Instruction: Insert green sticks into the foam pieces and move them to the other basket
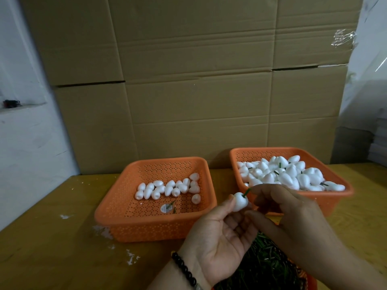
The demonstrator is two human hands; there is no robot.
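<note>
Pushing a Green Stick Into a Foam Egg

Holding things up between the two baskets, the person worked on one piece. The left hand (pixel 217 233) had its palm up and pinched a white foam egg (pixel 240 201) at the tips of its fingers, likely so the top of the egg stayed free. The right hand (pixel 289 208) pinched a green stick (pixel 247 191) that poked into the top of the egg. That grip near the egg probably helped push the thin stick in straight. How deep the stick sat could not be seen.

On the left sat an orange basket (pixel 109 216) with plain foam eggs (pixel 167 189) lying in a loose row, so these looked like the ones not done yet. On the right sat another orange basket (pixel 236 152), heaped with foam eggs (pixel 289 174) that had bits of green showing. That one looked like the place for the done pieces. It was close to the right hand, so the drop would be short.

Under the hands lay a pile of green sticks (pixel 263 266), easy to reach. White crumbs (pixel 100 229) dotted the yellow table (pixel 52 248). Big cardboard boxes (pixel 188 80) stood behind.
</note>
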